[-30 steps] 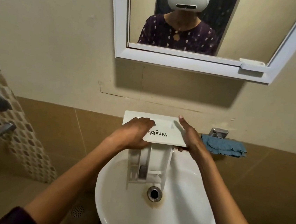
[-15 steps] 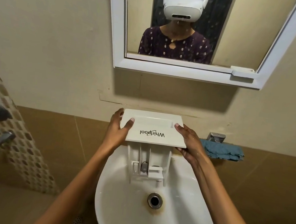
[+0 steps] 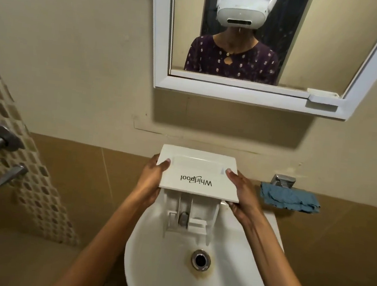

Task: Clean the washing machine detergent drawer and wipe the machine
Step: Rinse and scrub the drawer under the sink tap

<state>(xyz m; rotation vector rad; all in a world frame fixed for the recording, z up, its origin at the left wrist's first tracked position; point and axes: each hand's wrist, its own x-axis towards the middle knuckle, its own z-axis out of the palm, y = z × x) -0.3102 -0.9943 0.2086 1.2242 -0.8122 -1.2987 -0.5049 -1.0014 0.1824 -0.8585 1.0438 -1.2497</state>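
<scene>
The white detergent drawer (image 3: 197, 167) hangs over the white sink (image 3: 160, 272), its front panel facing up with the Whirlpool name upside down. Its compartments point down into the basin. My left hand (image 3: 152, 181) grips the panel's left edge, thumb on top and fingers underneath. My right hand (image 3: 241, 192) grips the right edge the same way. A blue cloth (image 3: 290, 197) lies on the ledge to the right of the sink, apart from both hands.
A metal tap (image 3: 282, 180) stands behind the cloth. The sink drain (image 3: 200, 260) sits below the drawer. A white-framed mirror (image 3: 257, 96) hangs on the wall above. Shower valve handles (image 3: 2, 158) stick out from the tiled wall at left.
One second ago my left hand lay on top of the panel and my right hand stood at its edge. Both now grip the panel's sides, and the drawer is lifted higher over the basin.
</scene>
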